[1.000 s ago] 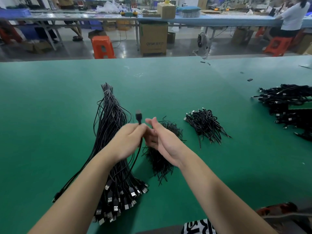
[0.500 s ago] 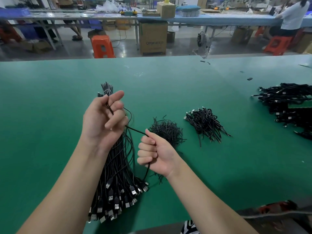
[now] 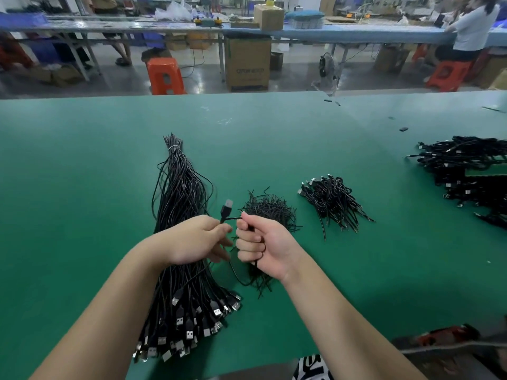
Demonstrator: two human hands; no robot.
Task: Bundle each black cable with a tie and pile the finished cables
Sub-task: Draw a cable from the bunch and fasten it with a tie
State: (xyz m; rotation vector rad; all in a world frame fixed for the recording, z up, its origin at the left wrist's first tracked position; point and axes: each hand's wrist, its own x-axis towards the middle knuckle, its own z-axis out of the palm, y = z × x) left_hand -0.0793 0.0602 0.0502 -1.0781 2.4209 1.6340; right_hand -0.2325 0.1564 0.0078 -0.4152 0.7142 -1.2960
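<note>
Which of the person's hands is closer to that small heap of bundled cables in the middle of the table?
Right. The right hand lies just short of the heap of bundled cables; the left hand is farther away, over the long loose cables.

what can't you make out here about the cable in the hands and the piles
- Head view: how many loops the cable makes is hidden inside the right hand and left hand.
- Whether a tie is on it yet: hidden by the fingers.
- The finished pile on the right is cut off by the frame edge.
- Ties: too thin to count.
</note>
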